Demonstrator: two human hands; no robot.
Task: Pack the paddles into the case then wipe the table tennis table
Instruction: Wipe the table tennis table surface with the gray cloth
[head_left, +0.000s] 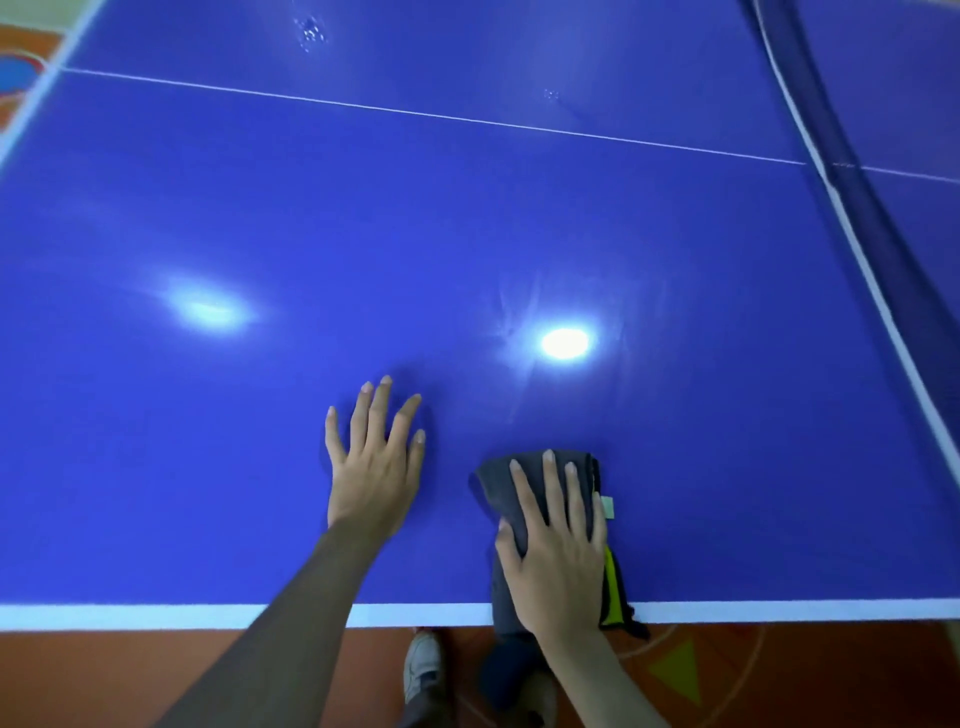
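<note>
The blue table tennis table (260, 234) fills the view, with a white line along its near edge. My right hand (558, 545) presses flat on a grey cloth (498, 483) with a yellow-green side, which lies near the table's front edge and hangs a little over it. My left hand (376, 462) rests flat on the table with fingers spread, just left of the cloth, holding nothing. No paddles or case are in view.
The dark net (852, 171) with its white band runs along the right side. A thin white centre line (415, 111) crosses the far table. Small droplets (310, 32) sit at the far top. Below the edge are orange floor (130, 670) and my shoe (423, 665).
</note>
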